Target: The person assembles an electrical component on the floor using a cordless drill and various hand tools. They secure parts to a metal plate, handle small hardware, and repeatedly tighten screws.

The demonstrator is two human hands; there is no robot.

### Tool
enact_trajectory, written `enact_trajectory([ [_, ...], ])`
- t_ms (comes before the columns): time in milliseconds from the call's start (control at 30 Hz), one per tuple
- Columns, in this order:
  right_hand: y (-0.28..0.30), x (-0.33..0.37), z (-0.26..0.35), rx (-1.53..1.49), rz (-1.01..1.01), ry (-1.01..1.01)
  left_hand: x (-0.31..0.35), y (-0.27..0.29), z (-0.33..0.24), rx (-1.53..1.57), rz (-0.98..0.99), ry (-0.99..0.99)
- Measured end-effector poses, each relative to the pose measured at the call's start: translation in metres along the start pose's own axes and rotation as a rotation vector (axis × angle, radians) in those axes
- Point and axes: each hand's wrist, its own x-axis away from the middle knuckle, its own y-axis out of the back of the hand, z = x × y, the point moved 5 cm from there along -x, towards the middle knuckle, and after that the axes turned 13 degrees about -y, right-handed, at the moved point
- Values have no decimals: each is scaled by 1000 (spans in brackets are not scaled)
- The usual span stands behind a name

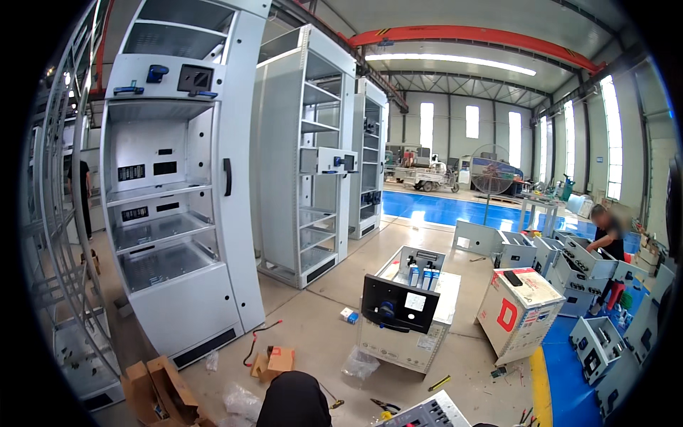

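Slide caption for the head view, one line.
Workshop floor: tall grey cabinets, a black-fronted metal unit on a pale box, pliers and plastic wrap; wearer's hands out of view.

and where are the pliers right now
In the head view, the pliers lie on the floor near the lower edge, just right of centre, between the person's dark knee and the grey device.

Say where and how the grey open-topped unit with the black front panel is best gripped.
Probably by the black bar handle low on the unit's front panel, coming from the near side. The panel faces the camera and the handle runs crosswise along it, so fingers could likely hook around it; the gap behind the bar cannot be made out.
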Motion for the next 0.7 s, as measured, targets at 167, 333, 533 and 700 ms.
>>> enact_trajectory([
  [167, 14, -22, -30, 32, 74, 123, -9, 19, 10, 153, -35, 68],
  [333, 13, -20, -7, 30, -19, 134, -19, 43, 34, 234, -75, 167],
  [533, -34, -62, -15, 497, 256, 219, -81, 4, -28, 112, -5, -56],
  [700, -32, -68, 14, 586, 295, 286, -120, 65, -33, -65, 1, -208],
])
